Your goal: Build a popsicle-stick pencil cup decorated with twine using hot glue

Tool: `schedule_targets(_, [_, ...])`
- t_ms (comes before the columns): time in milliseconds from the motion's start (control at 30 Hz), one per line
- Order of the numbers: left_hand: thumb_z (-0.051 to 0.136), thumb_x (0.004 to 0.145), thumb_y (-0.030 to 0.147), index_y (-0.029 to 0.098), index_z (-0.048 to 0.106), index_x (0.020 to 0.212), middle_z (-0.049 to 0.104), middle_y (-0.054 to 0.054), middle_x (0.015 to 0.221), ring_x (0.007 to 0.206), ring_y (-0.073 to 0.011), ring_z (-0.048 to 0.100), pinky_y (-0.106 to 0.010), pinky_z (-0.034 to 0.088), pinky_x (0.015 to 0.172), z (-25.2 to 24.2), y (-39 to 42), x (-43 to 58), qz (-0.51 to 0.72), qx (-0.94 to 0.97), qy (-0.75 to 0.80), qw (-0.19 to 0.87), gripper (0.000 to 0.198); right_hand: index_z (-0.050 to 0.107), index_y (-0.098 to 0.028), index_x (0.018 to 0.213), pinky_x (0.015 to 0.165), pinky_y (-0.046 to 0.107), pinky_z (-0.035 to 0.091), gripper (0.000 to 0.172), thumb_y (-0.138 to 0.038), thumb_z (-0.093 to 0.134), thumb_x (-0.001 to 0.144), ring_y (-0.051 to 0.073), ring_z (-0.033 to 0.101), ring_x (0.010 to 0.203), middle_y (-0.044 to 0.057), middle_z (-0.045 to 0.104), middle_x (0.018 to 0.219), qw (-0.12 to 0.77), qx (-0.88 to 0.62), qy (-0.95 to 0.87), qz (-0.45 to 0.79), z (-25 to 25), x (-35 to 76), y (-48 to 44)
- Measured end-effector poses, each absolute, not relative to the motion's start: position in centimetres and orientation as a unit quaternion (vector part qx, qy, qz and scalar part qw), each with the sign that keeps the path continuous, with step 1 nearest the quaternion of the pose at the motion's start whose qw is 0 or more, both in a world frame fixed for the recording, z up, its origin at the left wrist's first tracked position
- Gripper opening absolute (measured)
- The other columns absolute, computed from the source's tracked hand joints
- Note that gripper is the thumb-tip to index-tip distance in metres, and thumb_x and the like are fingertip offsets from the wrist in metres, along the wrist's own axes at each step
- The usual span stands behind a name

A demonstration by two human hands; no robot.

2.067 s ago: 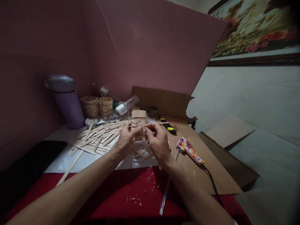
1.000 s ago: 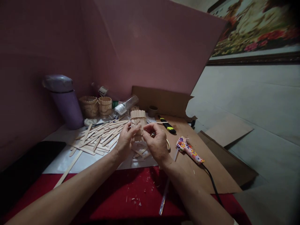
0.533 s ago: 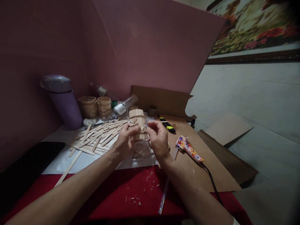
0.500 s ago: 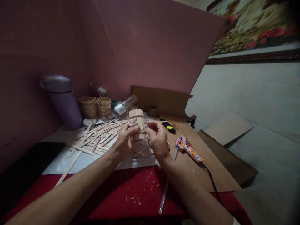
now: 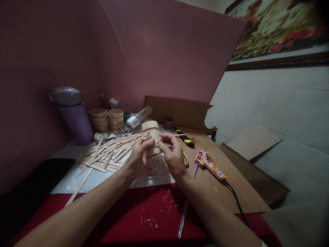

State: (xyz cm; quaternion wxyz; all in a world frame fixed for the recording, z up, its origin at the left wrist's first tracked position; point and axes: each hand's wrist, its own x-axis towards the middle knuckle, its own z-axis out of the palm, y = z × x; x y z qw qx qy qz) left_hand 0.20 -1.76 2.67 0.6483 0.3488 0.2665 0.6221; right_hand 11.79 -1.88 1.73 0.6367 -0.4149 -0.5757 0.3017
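Observation:
A small cup made of upright wooden craft sticks (image 5: pixel 151 127), with a cord around its upper part and pale raised pieces on its front, is held up over the table. My left hand (image 5: pixel 140 154) is closed on its left side, thumb across the front. On the right side my right hand (image 5: pixel 173 154) grips it too, with fingers and thumb at the edge; its far fingers are hidden behind the cup. A heap of loose craft sticks (image 5: pixel 110 154) lies just left of my left hand. Near my right wrist rests a flower-patterned glue gun (image 5: pixel 210 165) with a clear glue stick (image 5: pixel 183 219).
Two finished-looking stick cups (image 5: pixel 116 118), a purple bottle (image 5: pixel 75 116) and a clear plastic bottle (image 5: pixel 140 116) stand or lie at the back left. A black-and-yellow utility knife (image 5: pixel 184 137) rests on the cardboard sheet (image 5: pixel 239 195). A small brown pot (image 5: pixel 168 122) sits behind the cup.
The view has shifted slightly, so the table things appear a little further right and lower. Both hands keep hold of the cup; the right fingers have shifted slightly along its side.

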Motion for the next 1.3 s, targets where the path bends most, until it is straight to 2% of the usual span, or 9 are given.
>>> schedule_targets(300, [0.082,0.063,0.022,0.016,0.06,0.1,0.071,-0.006,0.095,0.085,-0.0182,0.068,-0.031,0.051,0.081,2.3,-1.7,0.2,0.629,0.349,0.247,0.649,0.044,0.06,-0.02,0.104,0.084,0.038,0.052,0.033,-0.039,0.066,0.077,0.023,0.062,0.098,0.009,0.065,0.107,0.632,-0.419,-0.589,0.279,1.6,11.6,-2.3])
schedule_targets(433, [0.082,0.063,0.022,0.016,0.06,0.102,0.07,-0.004,0.094,0.082,-0.017,0.067,-0.03,0.051,0.078,2.2,-1.8,0.2,0.626,0.355,0.26,0.644,0.046,0.06,-0.02,0.102,0.084,0.038,0.052,0.033,-0.038,0.066,0.076,0.022,0.062,0.096,0.008,0.066,0.104,0.632,-0.42,-0.58,0.297,1.5,11.6,-2.3])
schedule_targets(533, [0.08,0.067,0.028,0.017,0.06,0.098,0.07,-0.003,0.09,0.079,-0.0172,0.067,-0.03,0.051,0.076,2.3,-1.9,0.3,0.624,0.351,0.253,0.651,0.038,0.06,-0.02,0.102,0.084,0.038,0.052,0.033,-0.039,0.067,0.076,0.022,0.063,0.097,0.008,0.066,0.105,0.633,-0.42,-0.576,0.303,1.4,11.6,-2.2])
schedule_targets(667, [0.075,0.071,0.032,0.017,0.061,0.099,0.071,-0.004,0.093,0.086,-0.0202,0.069,-0.031,0.052,0.079,2.4,-1.8,0.4,0.63,0.341,0.235,0.657,0.035,0.06,-0.021,0.103,0.081,0.037,0.053,0.033,-0.038,0.068,0.076,0.022,0.062,0.097,0.009,0.066,0.106,0.634,-0.417,-0.572,0.311,1.2,11.7,-2.0])
schedule_targets(1000, [0.077,0.064,0.019,0.017,0.058,0.104,0.072,-0.006,0.098,0.088,-0.0204,0.069,-0.033,0.052,0.082,2.4,-2.0,0.1,0.622,0.364,0.242,0.649,0.045,0.06,-0.019,0.103,0.083,0.038,0.051,0.038,-0.043,0.068,0.075,0.023,0.063,0.095,0.009,0.066,0.105,0.637,-0.417,-0.574,0.301,1.8,11.6,-2.3])
schedule_targets(1200, [0.07,0.065,0.017,0.018,0.061,0.102,0.072,-0.005,0.096,0.091,-0.0214,0.069,-0.033,0.053,0.083,2.4,-1.9,0.0,0.628,0.377,0.235,0.639,0.038,0.061,-0.02,0.106,0.086,0.037,0.051,0.036,-0.039,0.067,0.076,0.022,0.063,0.098,0.009,0.067,0.106,0.646,-0.396,-0.57,0.317,1.2,11.8,-1.8])
schedule_targets(1300, [0.065,0.07,0.019,0.017,0.064,0.103,0.073,-0.006,0.1,0.094,-0.0219,0.069,-0.032,0.054,0.083,2.4,-1.6,-0.2,0.622,0.401,0.218,0.636,0.033,0.061,-0.02,0.105,0.08,0.035,0.052,0.035,-0.038,0.068,0.076,0.021,0.064,0.093,0.008,0.068,0.103,0.658,-0.372,-0.545,0.363,0.8,12.0,-1.1])
